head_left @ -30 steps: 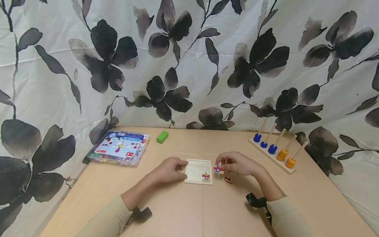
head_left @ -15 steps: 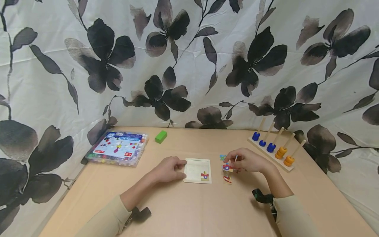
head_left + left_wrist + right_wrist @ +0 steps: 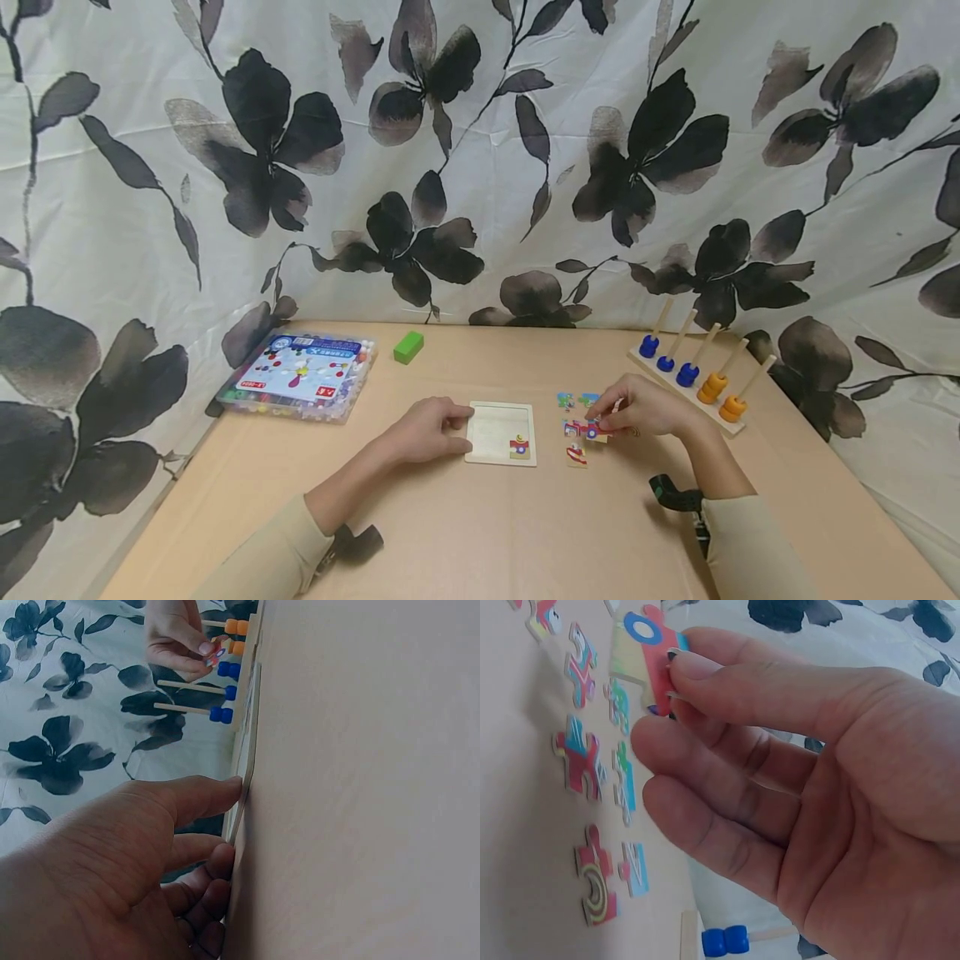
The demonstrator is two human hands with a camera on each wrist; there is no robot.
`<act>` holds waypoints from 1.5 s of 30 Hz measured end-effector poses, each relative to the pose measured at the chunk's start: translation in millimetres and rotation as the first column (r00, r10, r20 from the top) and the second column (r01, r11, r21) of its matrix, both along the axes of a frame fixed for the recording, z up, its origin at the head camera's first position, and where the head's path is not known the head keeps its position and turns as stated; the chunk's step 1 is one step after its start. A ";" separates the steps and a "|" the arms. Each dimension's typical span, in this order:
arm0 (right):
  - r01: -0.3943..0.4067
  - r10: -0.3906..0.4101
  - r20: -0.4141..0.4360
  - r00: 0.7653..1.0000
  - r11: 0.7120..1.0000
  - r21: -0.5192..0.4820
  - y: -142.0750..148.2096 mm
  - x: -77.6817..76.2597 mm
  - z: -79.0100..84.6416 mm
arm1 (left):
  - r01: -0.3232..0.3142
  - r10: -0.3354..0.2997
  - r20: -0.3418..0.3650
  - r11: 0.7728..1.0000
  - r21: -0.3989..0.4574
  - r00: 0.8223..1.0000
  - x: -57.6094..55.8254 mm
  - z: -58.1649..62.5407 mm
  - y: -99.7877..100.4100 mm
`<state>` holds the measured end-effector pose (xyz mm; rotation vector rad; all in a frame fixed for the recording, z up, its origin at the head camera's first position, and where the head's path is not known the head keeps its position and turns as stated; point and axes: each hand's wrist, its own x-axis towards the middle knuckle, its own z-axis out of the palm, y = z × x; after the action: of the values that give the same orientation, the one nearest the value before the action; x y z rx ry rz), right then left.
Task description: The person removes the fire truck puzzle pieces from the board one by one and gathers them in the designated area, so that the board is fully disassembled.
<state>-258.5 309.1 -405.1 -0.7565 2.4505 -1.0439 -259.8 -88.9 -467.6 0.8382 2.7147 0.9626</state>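
Note:
In the head view, my left hand (image 3: pixel 431 429) holds the left rim of a shallow wooden puzzle tray (image 3: pixel 487 457). Its thumb and index finger meet the tray's edge in the left wrist view. One jigsaw piece (image 3: pixel 520 447) lies in the tray's lower right corner. To the right, my right hand (image 3: pixel 645 407) pinches a red jigsaw piece with a blue-ringed wheel (image 3: pixel 646 634) between thumb and fingertips. Several loose jigsaw pieces (image 3: pixel 581 766) lie on the table near it, among them a red-printed one (image 3: pixel 576 455). My right fingers partly cover this group in the head view.
A bead stacker with blue and orange beads on pegs (image 3: pixel 690 375) stands behind my right hand. A clear plastic box of colourful parts (image 3: pixel 300 375) lies at the back left, and a green block (image 3: pixel 408 347) sits beside it. Floral cloth (image 3: pixel 525 167) hangs behind the table (image 3: pixel 480 533).
My right hand has moved right, away from the tray, with the pinched piece. More loose pieces show beside it. My left hand stays at the tray's rim.

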 end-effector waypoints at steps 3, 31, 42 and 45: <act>-0.019 0.019 -0.001 1.000 1.000 -0.003 4.2 -0.9 -1.8 | 0.000 0.000 -0.002 1.000 0.001 1.000 0.2 -0.2 -0.3; -0.060 0.055 0.123 0.991 0.997 0.040 9.0 -1.7 -12.6 | -0.012 0.012 -0.031 1.000 -0.015 0.999 0.2 -2.0 0.5; -0.042 0.033 0.123 0.992 0.997 0.069 8.5 -2.7 -14.1 | -0.008 0.008 -0.025 1.000 -0.014 1.000 -0.2 -1.7 0.3; -0.037 0.027 0.122 0.992 0.996 0.080 9.1 -3.7 -15.7 | -0.006 0.005 -0.022 1.000 -0.011 1.000 -0.4 -1.6 0.3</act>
<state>-262.2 318.2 -420.8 -0.6838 2.3547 -0.9426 -260.2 -88.6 -469.2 0.8451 2.7400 0.9436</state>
